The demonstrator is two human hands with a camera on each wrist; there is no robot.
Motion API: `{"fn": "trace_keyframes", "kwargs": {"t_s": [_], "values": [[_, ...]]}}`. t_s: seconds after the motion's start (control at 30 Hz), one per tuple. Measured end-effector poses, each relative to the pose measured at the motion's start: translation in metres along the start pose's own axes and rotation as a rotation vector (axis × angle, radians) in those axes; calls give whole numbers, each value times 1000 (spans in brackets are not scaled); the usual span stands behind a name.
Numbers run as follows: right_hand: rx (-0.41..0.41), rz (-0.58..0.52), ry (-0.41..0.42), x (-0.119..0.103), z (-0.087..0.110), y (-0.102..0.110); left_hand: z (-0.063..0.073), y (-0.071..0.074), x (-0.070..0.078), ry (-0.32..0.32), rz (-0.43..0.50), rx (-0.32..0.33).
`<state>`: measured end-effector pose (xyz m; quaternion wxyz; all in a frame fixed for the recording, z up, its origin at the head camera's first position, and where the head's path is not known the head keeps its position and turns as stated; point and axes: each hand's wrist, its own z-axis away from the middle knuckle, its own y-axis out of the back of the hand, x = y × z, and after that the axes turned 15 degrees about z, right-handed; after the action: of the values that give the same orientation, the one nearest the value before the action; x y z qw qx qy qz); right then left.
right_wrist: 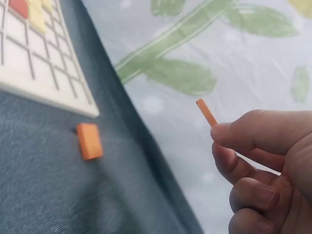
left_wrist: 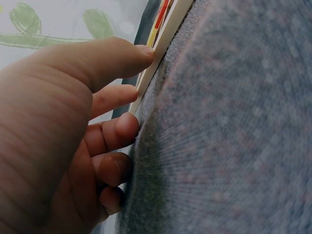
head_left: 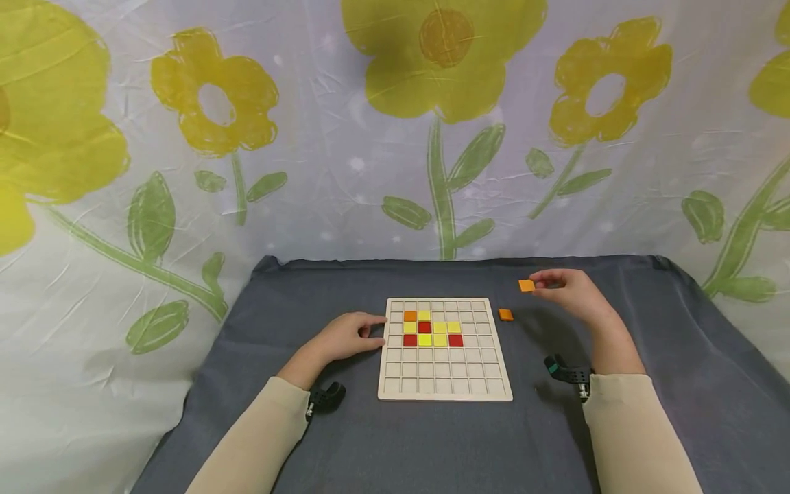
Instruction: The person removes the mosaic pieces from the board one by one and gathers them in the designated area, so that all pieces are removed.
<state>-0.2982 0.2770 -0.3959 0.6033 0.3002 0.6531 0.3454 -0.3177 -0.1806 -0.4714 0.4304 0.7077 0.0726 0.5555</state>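
Note:
A pale wooden grid board (head_left: 444, 384) lies on the cloth, with yellow, red and orange square tiles in some of its upper cells. My left hand (head_left: 345, 336) touches the board's left edge with thumb (left_wrist: 112, 58) and index fingertip, the other fingers loosely bent. Raised above the cloth, right of the board, my right hand (head_left: 570, 295) pinches an orange square tile (head_left: 527, 285) between thumb and finger; the right wrist view shows that thin tile (right_wrist: 206, 112) edge-on. Beside the board's right edge lies more orange (head_left: 506, 315), a thick block or small stack of tiles (right_wrist: 89, 141).
Dark grey cloth (head_left: 345, 453) covers the table. Behind it hangs a white curtain (head_left: 321, 171) printed with yellow flowers. Black wrist mounts (head_left: 570, 374) stick out from both sleeves.

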Motion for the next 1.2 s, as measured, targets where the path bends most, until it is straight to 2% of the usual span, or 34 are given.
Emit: {"fn": "trace_keyframes", "kwargs": {"t_s": [0.23,0.4,0.57,1.0,1.2], "values": [[-44,35,-32,17,-5,-12,0,0,1,9,-10,-1],[-80,13,-39,27,-10,-18,-1,0,2,3,-17,4],[-90,61,-38,33,-13,-23,-1,0,2,-13,-20,15],[-122,135,-16,44,-16,-35,2,0,4,4,-13,16],[-129,126,-41,43,-14,-37,2,0,3,-26,-30,1]]}}
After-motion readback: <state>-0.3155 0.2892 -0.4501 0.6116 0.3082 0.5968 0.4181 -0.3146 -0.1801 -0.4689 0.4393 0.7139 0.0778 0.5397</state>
